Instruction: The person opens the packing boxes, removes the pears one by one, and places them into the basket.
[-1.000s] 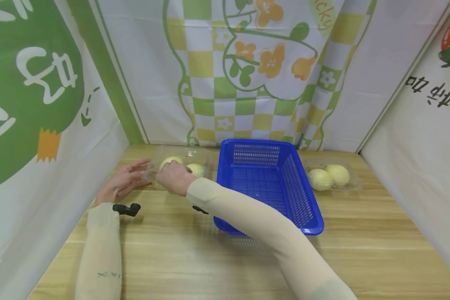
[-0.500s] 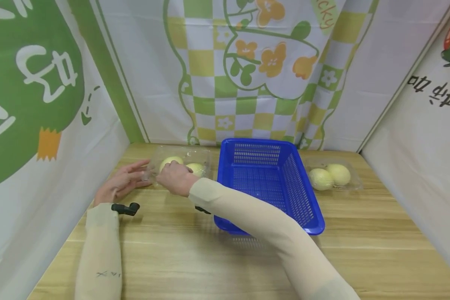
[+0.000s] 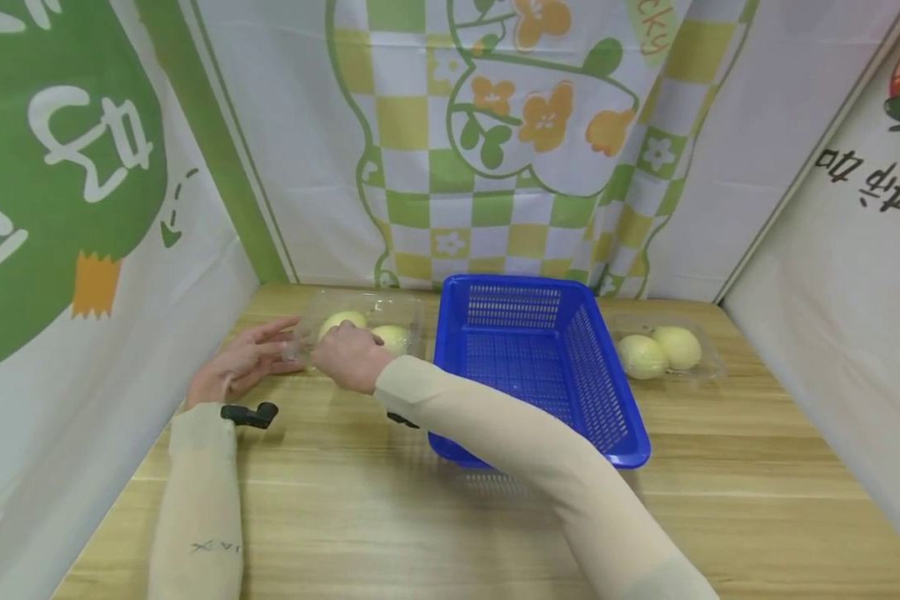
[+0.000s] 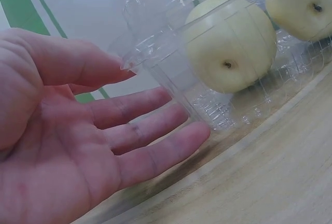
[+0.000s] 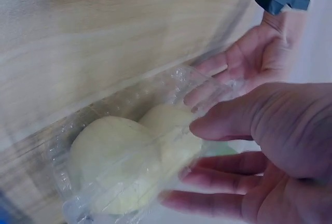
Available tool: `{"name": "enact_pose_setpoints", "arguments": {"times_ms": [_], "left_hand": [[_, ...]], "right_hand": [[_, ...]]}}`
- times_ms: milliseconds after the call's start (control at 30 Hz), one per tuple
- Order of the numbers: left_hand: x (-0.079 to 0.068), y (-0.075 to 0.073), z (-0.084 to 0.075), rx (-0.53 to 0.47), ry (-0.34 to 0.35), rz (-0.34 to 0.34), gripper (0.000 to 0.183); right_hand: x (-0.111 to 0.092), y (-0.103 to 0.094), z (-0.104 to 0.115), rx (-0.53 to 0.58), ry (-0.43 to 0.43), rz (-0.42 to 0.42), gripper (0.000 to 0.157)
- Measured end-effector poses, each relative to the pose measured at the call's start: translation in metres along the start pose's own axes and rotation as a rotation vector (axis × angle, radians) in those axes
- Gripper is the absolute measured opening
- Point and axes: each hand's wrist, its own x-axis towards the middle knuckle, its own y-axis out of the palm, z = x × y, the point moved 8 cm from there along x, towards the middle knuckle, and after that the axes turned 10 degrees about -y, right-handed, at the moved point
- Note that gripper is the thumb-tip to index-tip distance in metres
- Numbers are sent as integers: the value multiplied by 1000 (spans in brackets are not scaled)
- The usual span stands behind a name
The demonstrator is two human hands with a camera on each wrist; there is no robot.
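Note:
In a clear plastic clamshell box at the back left of the table lie two round pale yellow fruits, each showing a small dark pit. My left hand is at the box's left end. Its thumb tip presses the corner of the plastic rim with the index finger behind, while the other fingers stretch out against the side. From the front, my right hand reaches over the box and pinches its clear plastic edge between thumb and fingers. In the head view, this hand partly hides the fruits.
A blue plastic basket stands in the middle, under my right forearm. Right of it, another clear package holds two similar pale yellow fruits. Printed cloth walls close off the wooden table at the back and sides.

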Motion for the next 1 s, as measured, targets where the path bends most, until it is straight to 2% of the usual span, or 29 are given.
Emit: {"name": "enact_pose_setpoints", "arguments": {"times_ms": [133,200,333,433,567,767,867,1000], "left_hand": [[-2,0,0,37,-21,-27,64],[-2,-1,0,48,-31,-45,65],[-1,-3,0,61,-46,-87,64],[0,-3,1,79,-67,-122,63],[-2,-2,2,106,-78,-123,63],[-3,-1,2,128,-76,-108,65],[-1,-1,2,139,-87,-118,66],[1,-2,0,134,-89,-125,65]], "right_hand": [[1,-5,-3,4,-41,-57,29],[1,-9,-5,9,-58,-100,32],[0,-10,-8,41,-55,-115,43],[-1,-8,-7,29,-52,-82,47],[-2,-6,-3,-12,-50,-42,47],[-4,-4,-2,-27,-66,-14,32],[-7,-3,-9,23,-89,-3,29],[-12,-3,-19,147,-107,-3,25]]}}
